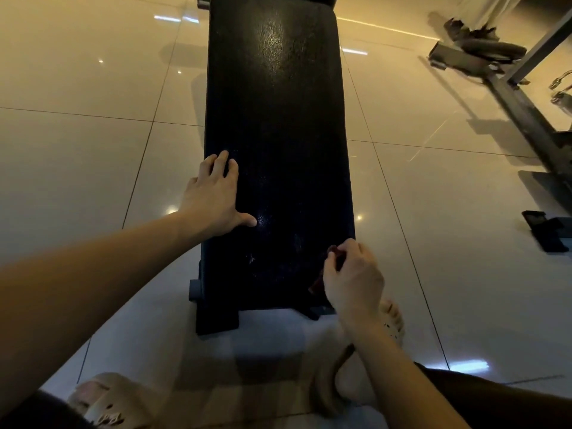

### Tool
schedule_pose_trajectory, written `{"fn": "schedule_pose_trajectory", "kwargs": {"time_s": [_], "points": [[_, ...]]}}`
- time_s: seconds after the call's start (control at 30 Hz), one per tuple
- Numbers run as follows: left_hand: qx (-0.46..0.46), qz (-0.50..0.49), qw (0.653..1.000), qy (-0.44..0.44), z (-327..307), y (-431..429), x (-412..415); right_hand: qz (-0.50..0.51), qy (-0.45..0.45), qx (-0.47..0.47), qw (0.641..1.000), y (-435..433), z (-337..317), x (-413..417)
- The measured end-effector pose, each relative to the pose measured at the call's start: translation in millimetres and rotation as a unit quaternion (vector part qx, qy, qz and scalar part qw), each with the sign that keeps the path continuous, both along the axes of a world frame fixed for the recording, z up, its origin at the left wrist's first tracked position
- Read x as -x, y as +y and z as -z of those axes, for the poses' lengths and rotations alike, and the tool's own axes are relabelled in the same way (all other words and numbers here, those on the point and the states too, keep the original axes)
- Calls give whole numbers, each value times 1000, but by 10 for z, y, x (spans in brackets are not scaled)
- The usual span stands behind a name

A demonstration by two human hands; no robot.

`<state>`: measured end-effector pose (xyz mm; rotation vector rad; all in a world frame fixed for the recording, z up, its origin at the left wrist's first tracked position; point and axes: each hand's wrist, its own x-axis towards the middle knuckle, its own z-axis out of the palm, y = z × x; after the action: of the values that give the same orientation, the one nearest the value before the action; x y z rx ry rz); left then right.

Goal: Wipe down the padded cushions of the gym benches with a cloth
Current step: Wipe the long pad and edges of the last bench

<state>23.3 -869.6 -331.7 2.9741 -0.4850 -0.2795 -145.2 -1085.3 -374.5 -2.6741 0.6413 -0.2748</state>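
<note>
We see the left hand (213,196) lying flat, fingers spread, on the left edge of the black padded cushion (278,119), while the right hand (353,280) curls round a dark red cloth (333,251), mostly hidden in its grip, at the cushion's near right corner.

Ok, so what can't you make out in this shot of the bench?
All in the head view:
- Cloth: mostly hidden under the right hand; only dark red scraps show.
- Cushion: far end cut off by the top edge; too dark to judge dirt.
- Metal frame: cut off by the right edge; machine unclear.
</note>
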Motion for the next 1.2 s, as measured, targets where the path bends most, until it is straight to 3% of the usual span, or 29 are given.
{"fn": "schedule_pose_trajectory", "kwargs": {"time_s": [0.13,0.3,0.37,0.53,0.7,0.83,0.9,1.07,1.2], "points": [[4,-2,1000,5,-5,3,-10,-48,-18,-10,999,599,25,47],[7,4,1000,-4,-5,24,-1,-260,-3,-8,966,1417,123,92],[10,5,1000,-7,-7,36,0,-213,-21,10,977,1096,92,30],[16,19,1000,-13,-13,55,8,16,-12,22,1000,-137,14,-205],[12,18,1000,-17,-48,36,9,-12,-25,18,999,580,34,-176],[11,10,1000,-20,-45,35,15,-212,-15,-7,977,1453,81,-102],[8,15,1000,-24,-47,36,6,-245,-25,7,969,1364,58,-118],[11,18,1000,-24,-30,59,9,-28,-11,43,999,108,-1,-255],[15,18,999,-24,-36,48,11,25,-19,54,998,60,-17,-267]]}}
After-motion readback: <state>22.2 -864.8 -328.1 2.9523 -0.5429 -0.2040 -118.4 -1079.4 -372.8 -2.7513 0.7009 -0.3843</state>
